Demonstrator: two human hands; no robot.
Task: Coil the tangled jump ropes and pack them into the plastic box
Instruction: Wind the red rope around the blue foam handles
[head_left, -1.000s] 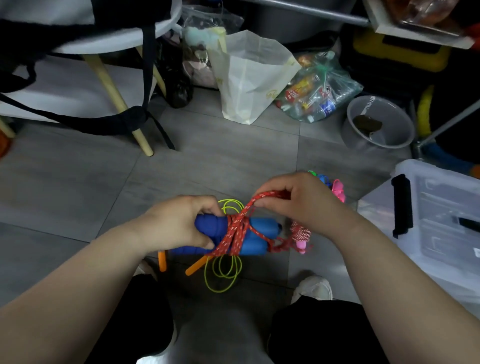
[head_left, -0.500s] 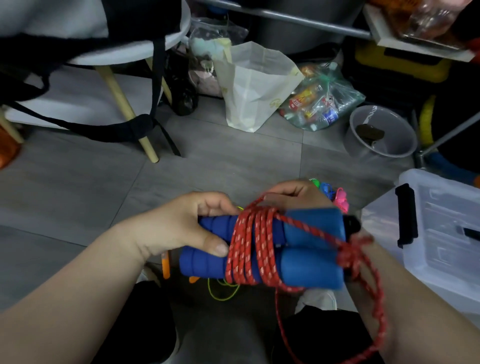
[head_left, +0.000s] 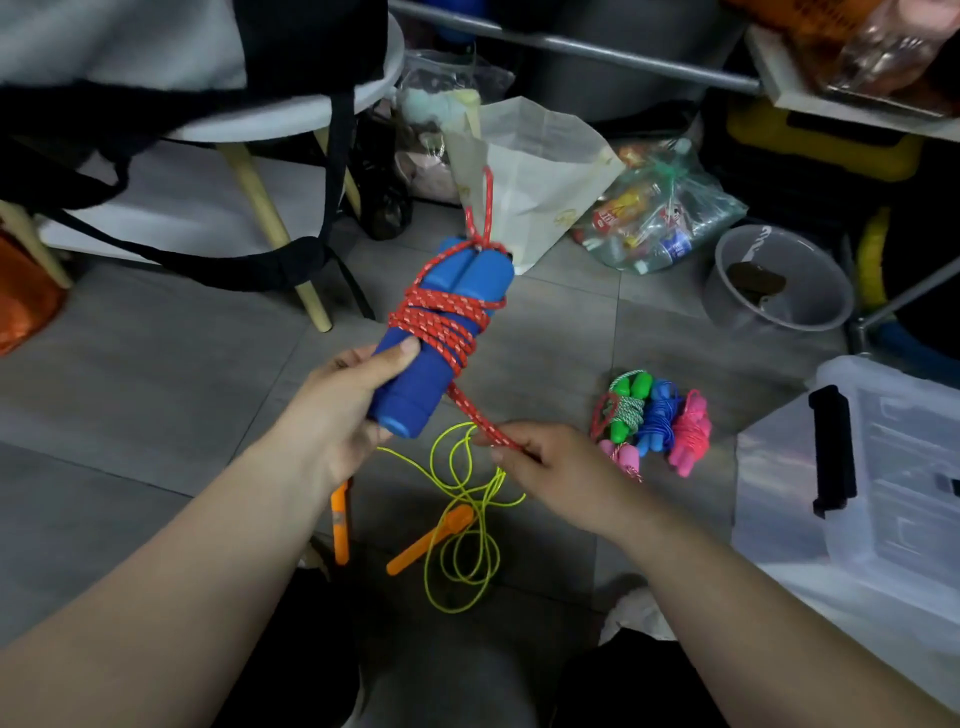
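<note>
Within left hand (head_left: 332, 415), handles (head_left: 447, 312) aslant, away-rightward.

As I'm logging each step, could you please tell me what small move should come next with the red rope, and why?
Probably wind the loose tail round the blue handles and tuck it in: the left hand grips the handles, red rope already wraps their middle, and the right hand pinches that tail.

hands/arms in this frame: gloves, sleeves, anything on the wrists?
No gloves. Left hand and right hand are bare, with no rings or tape in view. Left forearm and right forearm are uncovered to the frame edge: no sleeves, watch or bands. The visible thumbnail looks short and unpainted.
</note>
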